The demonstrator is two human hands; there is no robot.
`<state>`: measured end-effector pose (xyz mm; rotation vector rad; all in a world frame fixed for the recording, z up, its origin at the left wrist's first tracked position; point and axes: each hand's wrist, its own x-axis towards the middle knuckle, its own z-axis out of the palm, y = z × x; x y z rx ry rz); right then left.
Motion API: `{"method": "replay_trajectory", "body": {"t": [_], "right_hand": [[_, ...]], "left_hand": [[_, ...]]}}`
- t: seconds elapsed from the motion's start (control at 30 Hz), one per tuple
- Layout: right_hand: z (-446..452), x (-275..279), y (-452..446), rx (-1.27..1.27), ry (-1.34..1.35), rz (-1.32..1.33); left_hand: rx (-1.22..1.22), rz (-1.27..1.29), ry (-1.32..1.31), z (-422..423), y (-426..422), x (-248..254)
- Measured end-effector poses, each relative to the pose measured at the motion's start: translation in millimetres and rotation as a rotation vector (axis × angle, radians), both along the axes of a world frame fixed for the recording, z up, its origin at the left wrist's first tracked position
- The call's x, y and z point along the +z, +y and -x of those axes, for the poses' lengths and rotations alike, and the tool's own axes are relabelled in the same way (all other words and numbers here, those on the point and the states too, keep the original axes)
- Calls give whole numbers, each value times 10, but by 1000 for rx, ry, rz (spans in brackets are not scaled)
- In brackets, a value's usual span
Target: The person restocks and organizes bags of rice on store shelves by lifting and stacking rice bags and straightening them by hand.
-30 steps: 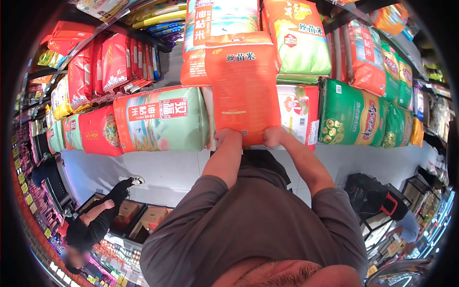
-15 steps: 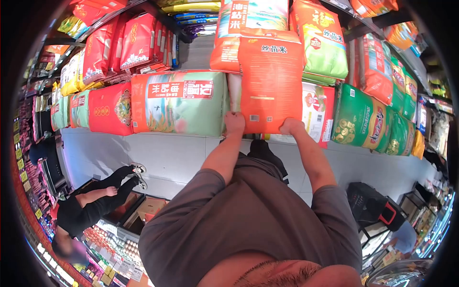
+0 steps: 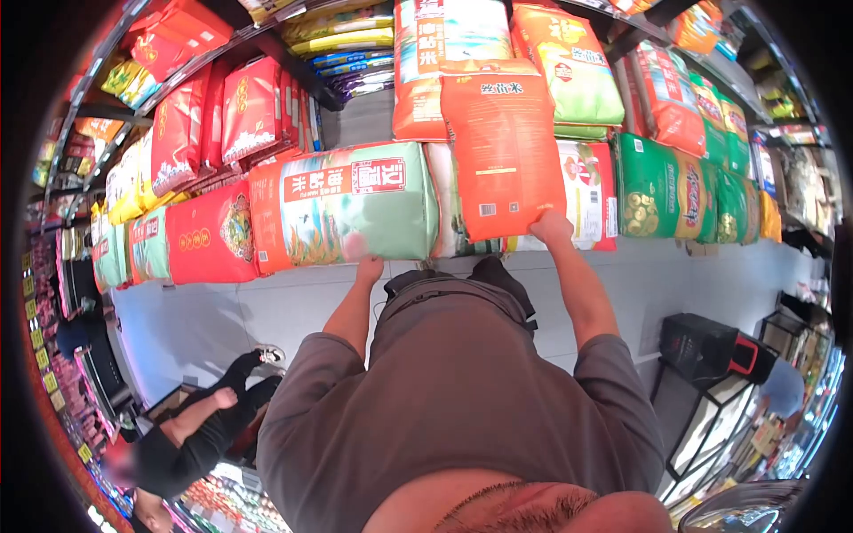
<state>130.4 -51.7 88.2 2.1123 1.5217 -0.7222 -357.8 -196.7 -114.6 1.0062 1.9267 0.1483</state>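
Observation:
An orange rice bag [image 3: 502, 151] lies in the middle on top of other bags, its lower end toward me. My right hand [image 3: 553, 227] is closed on its lower right corner. Apart from that bag, my left hand [image 3: 370, 268] is at the lower edge of a green and orange bag [image 3: 346, 202]; its fingertips are too small to make out. Behind the orange bag stand a white and orange bag [image 3: 422, 89] and an orange and green bag [image 3: 573, 80]. A white and red bag [image 3: 588, 191] sits partly beneath its right side.
Red bags [image 3: 213, 233] line the left of the display, green bags [image 3: 662, 191] the right. Dark shelf frames rise behind. A person in dark clothes [image 3: 191, 444] is at the lower left. A black crate [image 3: 697, 346] stands at the lower right.
My left hand has left the orange bag's lower left corner and moved left to the green and orange bag. My right hand stays at the orange bag's corner. The view has shifted.

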Motion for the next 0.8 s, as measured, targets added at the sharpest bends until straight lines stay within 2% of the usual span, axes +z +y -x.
{"method": "replay_trajectory", "body": {"t": [0.03,0.07,0.13,0.2,0.23,0.27,0.3,0.37,0.4,0.53,0.6,0.67,0.73,0.8], "right_hand": [[-35,-54,-73,-19,-3,-6],[-75,-158,-159,-6,20,-67],[-126,-210,-226,11,40,-137],[-101,-79,-234,-160,144,-272],[-141,-119,-205,-150,149,-275],[-214,-213,-171,-135,159,-406],[-282,-310,-114,-120,171,-538],[-350,-338,45,-160,221,-590],[-414,-337,127,-209,259,-639],[-651,-565,360,-245,414,-590],[-779,-855,366,-290,678,-519],[-877,-957,310,-211,675,-507],[-945,-977,267,-130,669,-489],[-937,-856,264,-163,625,-314]], "left_hand": [[61,138,-55,49,-77,-54],[45,134,-57,17,-91,120],[255,355,-180,-67,-77,439],[247,308,-245,-110,-17,438],[246,199,-297,-181,65,481],[246,88,-346,-267,156,569],[257,81,-340,-367,256,662],[282,7,-501,-668,501,938],[283,2,-498,-833,612,1025],[267,-11,-650,-1629,980,1216],[248,-11,-671,-2052,1164,1331],[340,-73,-724,-2422,1272,1506],[304,-73,-721,-2598,1416,1594],[252,-83,-539,-2681,1482,1592]]}}
